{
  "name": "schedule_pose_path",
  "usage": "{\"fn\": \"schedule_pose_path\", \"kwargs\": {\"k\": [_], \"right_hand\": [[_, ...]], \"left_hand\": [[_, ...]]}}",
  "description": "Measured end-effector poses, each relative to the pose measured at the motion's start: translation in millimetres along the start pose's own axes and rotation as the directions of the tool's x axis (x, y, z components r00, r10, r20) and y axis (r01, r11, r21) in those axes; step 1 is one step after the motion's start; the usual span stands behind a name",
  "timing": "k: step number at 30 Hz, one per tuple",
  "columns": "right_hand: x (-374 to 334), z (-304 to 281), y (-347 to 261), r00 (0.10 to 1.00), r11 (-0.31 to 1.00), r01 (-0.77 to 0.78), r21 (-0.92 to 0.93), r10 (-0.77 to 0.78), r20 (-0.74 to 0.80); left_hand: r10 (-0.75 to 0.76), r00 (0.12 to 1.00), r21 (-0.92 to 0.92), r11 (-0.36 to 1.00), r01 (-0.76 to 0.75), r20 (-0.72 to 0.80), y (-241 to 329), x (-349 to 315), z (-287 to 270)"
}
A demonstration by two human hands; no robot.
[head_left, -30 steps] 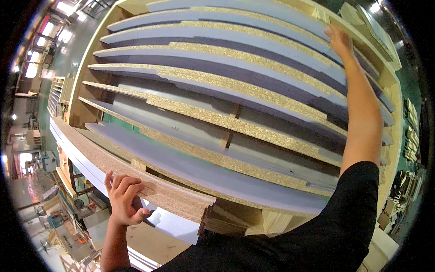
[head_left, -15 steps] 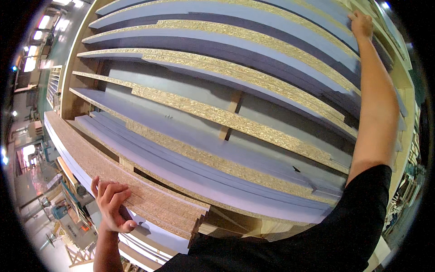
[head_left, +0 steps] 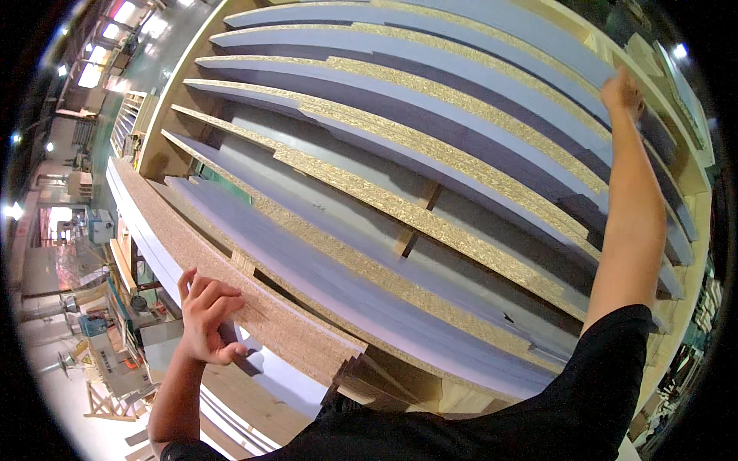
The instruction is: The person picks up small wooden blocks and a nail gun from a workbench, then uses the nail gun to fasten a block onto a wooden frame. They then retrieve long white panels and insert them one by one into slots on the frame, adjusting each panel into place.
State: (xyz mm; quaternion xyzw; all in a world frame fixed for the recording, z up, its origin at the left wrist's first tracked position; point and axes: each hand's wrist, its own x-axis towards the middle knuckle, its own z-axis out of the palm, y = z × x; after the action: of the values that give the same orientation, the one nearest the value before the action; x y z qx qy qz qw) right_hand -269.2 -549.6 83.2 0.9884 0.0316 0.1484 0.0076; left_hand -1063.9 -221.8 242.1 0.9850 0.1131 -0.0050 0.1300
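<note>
Stack [head_left: 288, 329] is lying along the near side of the rack [head_left: 698, 203].
Left hand [head_left: 206, 316] is resting wide on it; right hand [head_left: 621, 94], grip I cannot tell, is staying rack's far-right; light touch is probably sparing edges.

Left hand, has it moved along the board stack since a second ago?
No, not noticeably: your left hand keeps its place on the board stack, near the same small wooden block. Everything shifted together in view.
</note>
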Motion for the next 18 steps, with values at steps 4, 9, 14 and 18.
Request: {"fn": "schedule_pose_path", "kwargs": {"k": [4,9,14,18], "right_hand": [[-33,-33,-24,0.982,0.995,0.103,-0.017,-0.104,-0.159],[-143,-121,-73,0.77,0.739,0.619,0.268,-0.638,-0.018],[-424,-339,-131,0.232,0.278,0.57,0.773,-0.957,0.174],[-560,-390,-125,-0.02,0.009,0.769,0.64,-0.999,0.038]], "left_hand": [[0.025,0.999,0.035,0.999,-0.024,-0.037,0,0,1],[0.135,0.99,0.046,0.99,-0.133,-0.051,1,17,-10],[0.021,0.991,0.025,1.0,-0.018,-0.133,8,-25,-9],[0.177,0.906,-0.178,0.949,-0.261,-0.385,-21,-39,6]]}}
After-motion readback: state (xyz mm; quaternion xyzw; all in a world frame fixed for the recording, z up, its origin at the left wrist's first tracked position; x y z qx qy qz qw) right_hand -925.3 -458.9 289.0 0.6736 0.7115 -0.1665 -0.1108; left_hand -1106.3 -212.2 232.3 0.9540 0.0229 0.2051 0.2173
